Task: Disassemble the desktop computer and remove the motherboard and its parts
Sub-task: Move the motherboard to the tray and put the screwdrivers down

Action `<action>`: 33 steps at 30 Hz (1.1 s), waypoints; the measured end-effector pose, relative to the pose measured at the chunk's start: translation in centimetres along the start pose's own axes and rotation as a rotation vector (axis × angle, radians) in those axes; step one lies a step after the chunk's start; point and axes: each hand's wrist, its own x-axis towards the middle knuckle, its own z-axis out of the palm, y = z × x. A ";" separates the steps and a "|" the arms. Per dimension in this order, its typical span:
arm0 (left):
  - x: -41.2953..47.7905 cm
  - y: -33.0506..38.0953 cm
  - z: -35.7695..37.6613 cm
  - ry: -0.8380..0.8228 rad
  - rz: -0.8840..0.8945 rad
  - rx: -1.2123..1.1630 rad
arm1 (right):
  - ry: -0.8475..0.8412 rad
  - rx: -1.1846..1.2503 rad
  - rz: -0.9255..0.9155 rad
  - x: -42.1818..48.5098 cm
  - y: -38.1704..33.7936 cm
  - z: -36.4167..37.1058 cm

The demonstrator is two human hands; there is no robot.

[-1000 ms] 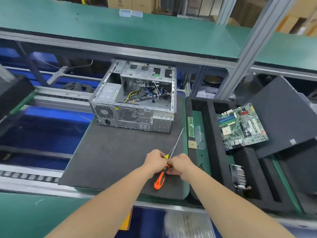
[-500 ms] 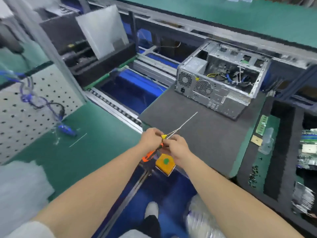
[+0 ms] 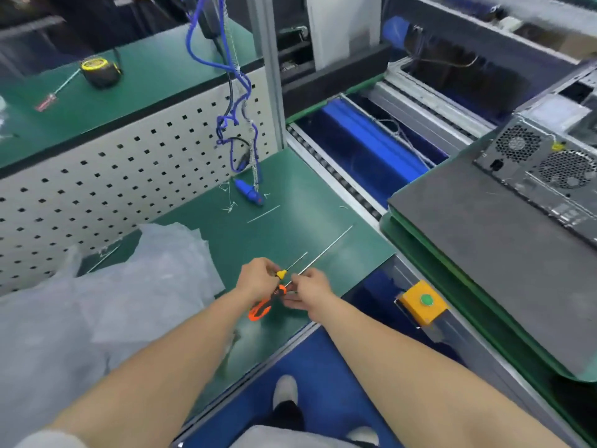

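Note:
My left hand and my right hand hold two screwdrivers together over a green side bench. The orange-handled screwdriver has a long thin shaft running up and right; its handle sticks out below my hands. A second, shorter screwdriver with a yellow collar sits by my left fingers. The opened desktop case stands at the far right edge on a dark foam mat, well away from both hands. Only its rear fan grilles show.
A white pegboard backs the bench, with blue coiled cables hanging over it. Crumpled plastic sheeting lies left. A yellow box with a green button sits right of my hands. A conveyor channel separates bench and mat.
The view has swung left from the foam mat and case to the green side bench. Both hands have kept hold of the screwdrivers and now hover over the bench.

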 end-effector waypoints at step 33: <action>3.7 16.6 7.1 -0.076 0.536 0.230 | 0.532 -0.407 -0.254 -2.4 -5.5 -13.1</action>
